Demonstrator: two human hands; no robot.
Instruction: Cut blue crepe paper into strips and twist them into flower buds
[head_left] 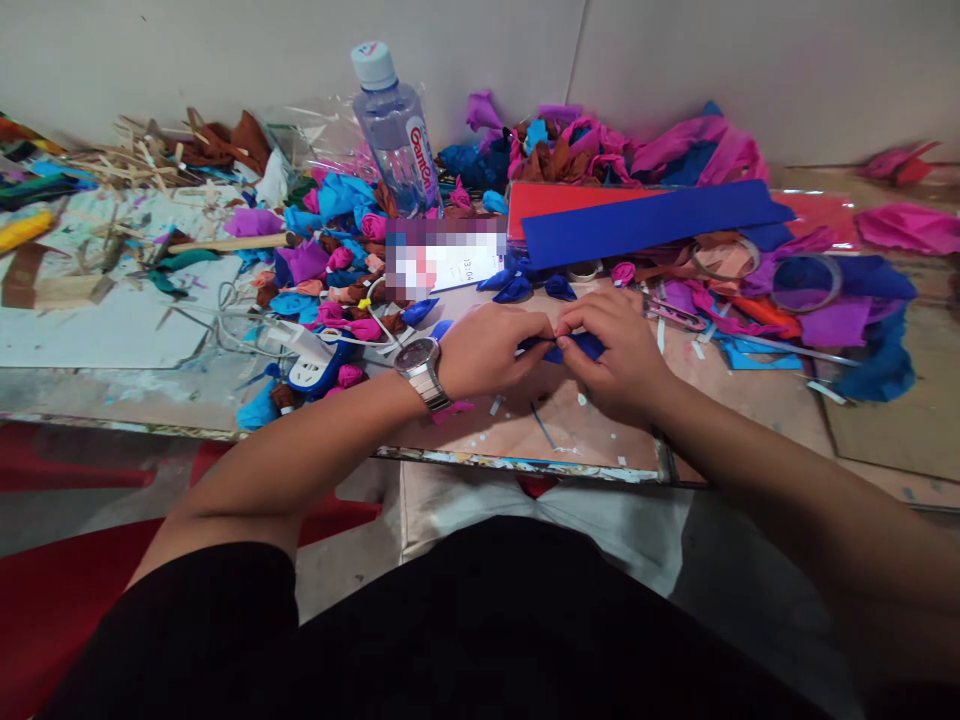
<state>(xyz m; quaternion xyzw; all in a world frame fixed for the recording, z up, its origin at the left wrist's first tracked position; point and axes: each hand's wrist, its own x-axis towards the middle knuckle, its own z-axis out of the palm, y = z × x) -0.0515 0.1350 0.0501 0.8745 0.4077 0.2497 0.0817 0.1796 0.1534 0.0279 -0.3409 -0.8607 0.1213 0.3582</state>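
Observation:
Close together above the front part of the table, both hands pinch a small piece of dark blue crepe paper (583, 347). My left hand (491, 350), with a watch (420, 368) on its wrist, is closed on the paper's left end. My right hand (611, 345) pinches it with thumb and fingertips, touching or nearly touching the left. Part of the paper is hidden by the fingers. Just beyond them lie small folded blue paper pieces (514, 289) and a phone (457, 262) with a lit screen. A pink utility knife (675, 314) rests beside my right hand.
A clear bottle (397, 140) with a white cap stands behind the phone. Around it lie heaps of coloured paper scraps (345, 210). A blue strip (652, 222) rests over a red packet (585, 200). At left are a power strip (319, 365) with cables and wooden sticks (150, 160); tape rolls (806, 283) lie right.

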